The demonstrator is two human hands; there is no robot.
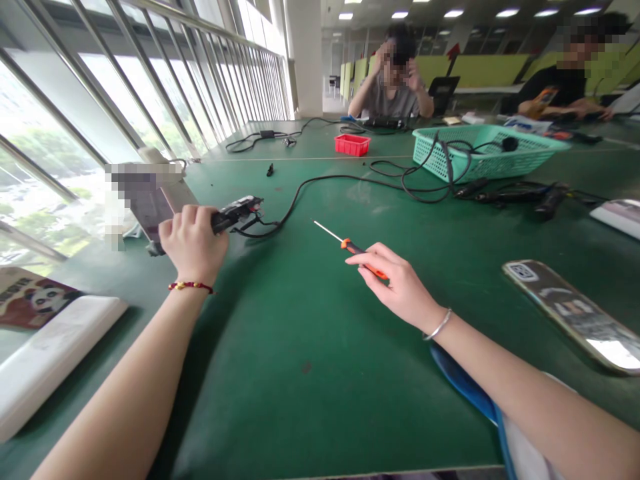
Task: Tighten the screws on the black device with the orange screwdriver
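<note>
Both forearms (150,373) over the desk (300,373) are bare. The left hand (193,243) has a red cord bracelet (191,286) with small gold beads at its wrist; the right hand (400,287) has a thin silver bangle (437,327)

Left hand (193,243) grips black device (235,212); right hand (400,283) holds screwdriver (350,247).

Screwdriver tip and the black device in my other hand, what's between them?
In the head view, just a loop of black cable on the green table, running from the black device in the left hand; the screwdriver tip does not touch it.
</note>
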